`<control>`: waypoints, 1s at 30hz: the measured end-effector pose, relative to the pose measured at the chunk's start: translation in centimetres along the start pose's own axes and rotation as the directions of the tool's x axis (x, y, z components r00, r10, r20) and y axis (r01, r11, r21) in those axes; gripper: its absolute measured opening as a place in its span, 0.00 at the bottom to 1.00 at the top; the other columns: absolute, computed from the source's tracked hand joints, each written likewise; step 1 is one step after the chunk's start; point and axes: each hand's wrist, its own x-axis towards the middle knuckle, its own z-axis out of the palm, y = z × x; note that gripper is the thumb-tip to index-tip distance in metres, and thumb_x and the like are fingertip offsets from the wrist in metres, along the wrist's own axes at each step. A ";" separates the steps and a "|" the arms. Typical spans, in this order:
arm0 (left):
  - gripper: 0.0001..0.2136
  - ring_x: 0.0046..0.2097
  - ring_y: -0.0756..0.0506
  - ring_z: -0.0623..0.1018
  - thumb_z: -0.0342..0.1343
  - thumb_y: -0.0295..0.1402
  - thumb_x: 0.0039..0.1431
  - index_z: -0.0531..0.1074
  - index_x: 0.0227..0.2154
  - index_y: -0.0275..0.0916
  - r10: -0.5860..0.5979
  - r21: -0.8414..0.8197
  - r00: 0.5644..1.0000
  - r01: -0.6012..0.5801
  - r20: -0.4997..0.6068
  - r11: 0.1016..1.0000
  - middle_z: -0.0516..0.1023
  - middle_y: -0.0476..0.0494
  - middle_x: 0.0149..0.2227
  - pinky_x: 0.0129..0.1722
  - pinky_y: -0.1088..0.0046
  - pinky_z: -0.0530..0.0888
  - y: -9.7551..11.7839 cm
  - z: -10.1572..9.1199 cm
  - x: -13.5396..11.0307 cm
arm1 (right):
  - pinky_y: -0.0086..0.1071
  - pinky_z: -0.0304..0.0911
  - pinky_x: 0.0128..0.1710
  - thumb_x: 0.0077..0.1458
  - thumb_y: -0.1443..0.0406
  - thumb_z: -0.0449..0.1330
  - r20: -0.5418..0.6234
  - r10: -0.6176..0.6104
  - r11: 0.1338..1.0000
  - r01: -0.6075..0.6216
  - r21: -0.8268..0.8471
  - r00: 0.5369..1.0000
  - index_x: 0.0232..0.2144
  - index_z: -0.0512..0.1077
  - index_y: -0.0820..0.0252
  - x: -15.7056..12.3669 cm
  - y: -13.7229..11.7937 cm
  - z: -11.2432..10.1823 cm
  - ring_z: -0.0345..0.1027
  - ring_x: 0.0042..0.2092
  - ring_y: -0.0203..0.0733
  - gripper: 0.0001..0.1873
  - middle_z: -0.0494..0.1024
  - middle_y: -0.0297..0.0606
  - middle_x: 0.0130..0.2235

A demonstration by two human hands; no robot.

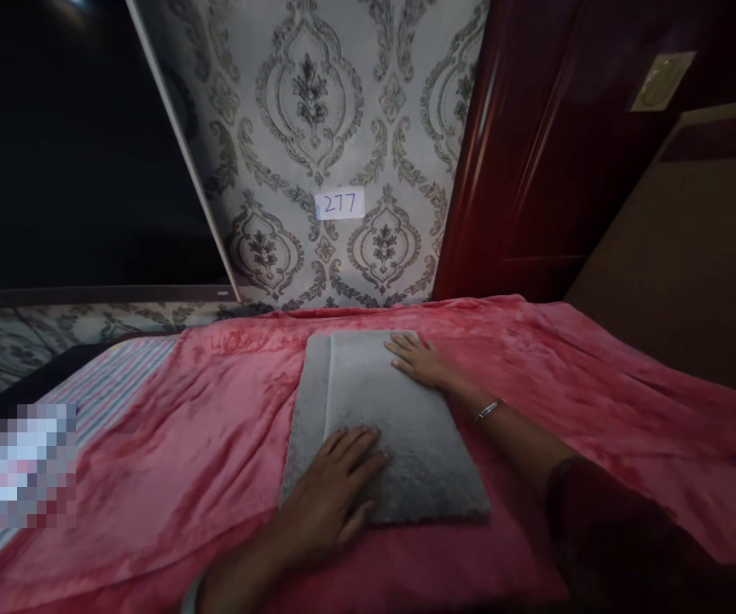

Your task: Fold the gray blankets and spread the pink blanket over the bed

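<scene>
A grey, soft-looking folded mat [399, 443] lies flat on a pink plush blanket [214, 426]. One layer of it ends in a raised edge along the left side, with a strip of the lower layer showing beyond. My left hand [335, 486] rests on its near left part, palm down, fingers spread. Toward the far right corner, my right hand [420, 360] lies flat on the mat with its fingers apart. Neither hand grips anything. The underside of the mat is hidden.
Behind the blanket stands a patterned wall with a paper label [340, 203] reading 277. A large dark screen [79, 153] is at the left, above a striped cloth [118, 375]. Dark red wooden panelling [534, 153] and a brown board [693, 256] stand at the right.
</scene>
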 end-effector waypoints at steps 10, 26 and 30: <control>0.38 0.72 0.32 0.54 0.56 0.27 0.57 0.54 0.70 0.50 -0.066 0.072 0.998 0.065 0.014 0.995 0.52 0.39 0.73 0.67 0.39 0.57 0.0 0.9 -0.2 | 0.60 0.35 0.69 0.70 0.48 0.44 0.036 -0.476 0.879 0.473 0.064 0.879 0.71 0.51 0.44 1.5 -7.0 0.9 0.34 0.74 0.51 0.31 0.47 0.38 0.73; 0.43 0.71 0.29 0.57 0.60 0.29 0.49 0.54 0.69 0.57 -0.074 -0.006 0.991 0.075 0.115 0.997 0.48 0.45 0.74 0.67 0.40 0.59 -1.6 2.7 0.3 | 0.58 0.37 0.69 0.70 0.48 0.41 0.051 -0.193 0.980 0.190 0.062 0.980 0.71 0.54 0.47 12.3 -4.3 1.5 0.32 0.74 0.55 0.32 0.44 0.37 0.74; 0.43 0.71 0.30 0.55 0.59 0.28 0.50 0.54 0.69 0.56 -0.075 -0.002 0.990 0.076 0.117 0.997 0.48 0.45 0.74 0.67 0.39 0.58 -1.3 1.8 0.4 | 0.54 0.37 0.70 0.71 0.49 0.40 0.028 -0.163 0.986 0.162 0.036 0.986 0.72 0.52 0.50 12.3 -4.6 1.3 0.34 0.74 0.52 0.32 0.45 0.39 0.74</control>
